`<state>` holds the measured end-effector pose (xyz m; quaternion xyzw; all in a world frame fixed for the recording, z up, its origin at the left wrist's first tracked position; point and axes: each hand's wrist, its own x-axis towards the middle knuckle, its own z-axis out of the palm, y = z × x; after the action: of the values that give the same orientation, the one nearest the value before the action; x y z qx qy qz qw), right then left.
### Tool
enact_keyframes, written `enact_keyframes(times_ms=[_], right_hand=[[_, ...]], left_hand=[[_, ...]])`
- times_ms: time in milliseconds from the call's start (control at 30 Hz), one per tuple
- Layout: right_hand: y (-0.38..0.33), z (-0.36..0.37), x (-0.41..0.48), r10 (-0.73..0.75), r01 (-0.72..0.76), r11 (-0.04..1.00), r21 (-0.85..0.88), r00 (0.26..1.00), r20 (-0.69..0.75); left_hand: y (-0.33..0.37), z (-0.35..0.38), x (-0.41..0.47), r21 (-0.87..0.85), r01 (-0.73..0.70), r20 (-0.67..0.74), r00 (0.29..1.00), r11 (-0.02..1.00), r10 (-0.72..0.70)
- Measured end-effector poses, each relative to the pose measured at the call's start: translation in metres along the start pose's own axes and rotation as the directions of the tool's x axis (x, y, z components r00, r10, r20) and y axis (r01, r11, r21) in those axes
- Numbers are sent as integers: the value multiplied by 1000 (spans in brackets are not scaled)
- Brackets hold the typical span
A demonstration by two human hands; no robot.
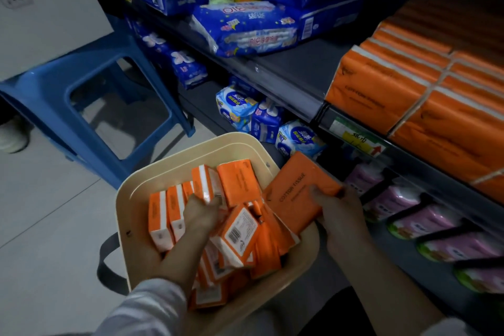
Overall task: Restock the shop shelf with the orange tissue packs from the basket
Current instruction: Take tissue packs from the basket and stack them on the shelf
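The left hand reaches down among loose orange tissue packs heaped in a cream plastic basket; it is blurred, so I cannot tell whether it grips one. The right hand grips a flat orange tissue pack, thumb on top, over the basket's right rim. Beyond, a grey metal shelf carries stacked orange packs at right. A blue plastic stool stands far left.

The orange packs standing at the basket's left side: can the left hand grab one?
Probably yes. The left hand is down inside the basket, right next to those upright packs, and nothing lies on top of them. The right hand is off to the side, holding another pack.
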<state>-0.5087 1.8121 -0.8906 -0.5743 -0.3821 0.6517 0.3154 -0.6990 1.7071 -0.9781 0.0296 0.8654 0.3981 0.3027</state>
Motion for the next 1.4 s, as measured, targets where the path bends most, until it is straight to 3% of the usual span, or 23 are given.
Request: enact_keyframes(times_ms=[167,300,467,533,700,867,933,1100,1267,1400], right_hand=[[-10,1,-11,34,-40,994,101,998,55],[-25,-2,-32,92,-124,955,271,988,127],[-40,-18,-60,80,-145,918,370,979,186],[-43,-28,-72,68,-142,916,376,977,203],[-49,-54,-102,14,-108,923,370,968,249],[-69,-85,-128,-94,-22,921,389,956,278],[-76,-104,-137,-155,58,928,368,959,239],[-97,-170,-156,-350,311,928,204,917,195],[-113,-232,-177,-467,452,884,117,848,249],[-119,-275,-182,-518,506,855,115,843,144]], left_hand=[[11,-23,-40,-290,-58,180,977,955,114],[40,-36,-86,-494,-12,411,878,869,246],[63,-53,-132,-505,-88,532,752,859,390],[71,-59,-149,-512,-78,545,740,856,393],[88,-59,-193,-469,-275,467,730,839,500],[105,-51,-233,-503,-381,401,692,776,600],[111,-50,-246,-491,-486,372,634,723,679],[126,-37,-283,-346,-776,380,397,527,835],[141,-4,-328,-328,-878,390,209,348,897],[152,26,-361,-348,-893,422,122,285,898]])
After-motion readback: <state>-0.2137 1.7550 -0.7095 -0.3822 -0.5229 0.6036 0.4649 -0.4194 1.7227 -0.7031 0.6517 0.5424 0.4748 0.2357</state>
